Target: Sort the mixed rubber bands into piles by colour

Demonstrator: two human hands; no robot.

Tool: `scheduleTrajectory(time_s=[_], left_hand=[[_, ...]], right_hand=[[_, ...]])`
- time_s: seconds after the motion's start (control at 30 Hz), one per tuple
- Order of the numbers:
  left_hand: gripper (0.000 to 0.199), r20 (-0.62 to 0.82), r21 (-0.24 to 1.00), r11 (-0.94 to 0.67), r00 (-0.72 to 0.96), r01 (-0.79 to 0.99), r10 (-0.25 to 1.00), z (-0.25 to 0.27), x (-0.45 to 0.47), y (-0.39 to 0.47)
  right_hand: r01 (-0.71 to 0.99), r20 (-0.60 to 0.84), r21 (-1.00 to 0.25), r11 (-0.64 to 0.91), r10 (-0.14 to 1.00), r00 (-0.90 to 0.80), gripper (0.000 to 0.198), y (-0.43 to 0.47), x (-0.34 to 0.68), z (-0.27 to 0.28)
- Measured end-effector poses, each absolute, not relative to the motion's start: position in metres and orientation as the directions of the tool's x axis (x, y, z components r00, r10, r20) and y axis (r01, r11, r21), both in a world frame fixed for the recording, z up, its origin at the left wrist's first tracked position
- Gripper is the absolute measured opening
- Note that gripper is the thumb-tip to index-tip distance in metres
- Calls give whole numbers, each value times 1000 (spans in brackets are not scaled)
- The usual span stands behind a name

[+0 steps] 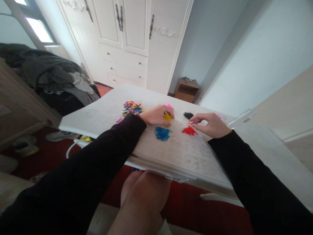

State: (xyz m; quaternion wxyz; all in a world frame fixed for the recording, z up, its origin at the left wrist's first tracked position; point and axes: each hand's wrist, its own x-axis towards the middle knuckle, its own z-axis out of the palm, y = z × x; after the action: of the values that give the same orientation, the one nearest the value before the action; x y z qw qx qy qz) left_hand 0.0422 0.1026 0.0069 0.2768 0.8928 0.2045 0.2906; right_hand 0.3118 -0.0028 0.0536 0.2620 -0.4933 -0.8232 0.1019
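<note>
My left hand point(156, 114) curls over a small heap of yellow rubber bands point(167, 117), with thumb and fingers bent around it. My right hand point(210, 124) pinches a red rubber band point(190, 123) between thumb and forefinger, just above a heap of red rubber bands point(190, 131). Nearer to me lies a heap of blue rubber bands point(163, 133). Black rubber bands point(188, 115) lie just beyond my right fingertips. Pink bands point(169, 106) show behind my left hand, partly hidden by it. Left of that hand spreads a mixed multicoloured pile point(132, 108).
Everything lies on a white table point(176, 153). A clear plastic container point(242, 118) and a pink band point(222, 116) are beyond my right wrist. A pink piece point(119, 120) sits near my left sleeve. Behind stand a white wardrobe point(127, 58) and a small wooden cabinet point(187, 89).
</note>
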Motion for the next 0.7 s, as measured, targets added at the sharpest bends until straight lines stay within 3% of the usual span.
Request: scheduleTrajectory(time_s=[0.47, 0.7], left_hand=[[20, 405, 615, -767, 762, 181, 505, 7, 42, 103], [15, 426, 673, -731, 750, 112, 506, 7, 44, 104]], right_hand=[[754, 348, -392, 527, 844, -409, 13, -4, 311, 54], [759, 351, -374, 533, 839, -416, 13, -3, 312, 55]])
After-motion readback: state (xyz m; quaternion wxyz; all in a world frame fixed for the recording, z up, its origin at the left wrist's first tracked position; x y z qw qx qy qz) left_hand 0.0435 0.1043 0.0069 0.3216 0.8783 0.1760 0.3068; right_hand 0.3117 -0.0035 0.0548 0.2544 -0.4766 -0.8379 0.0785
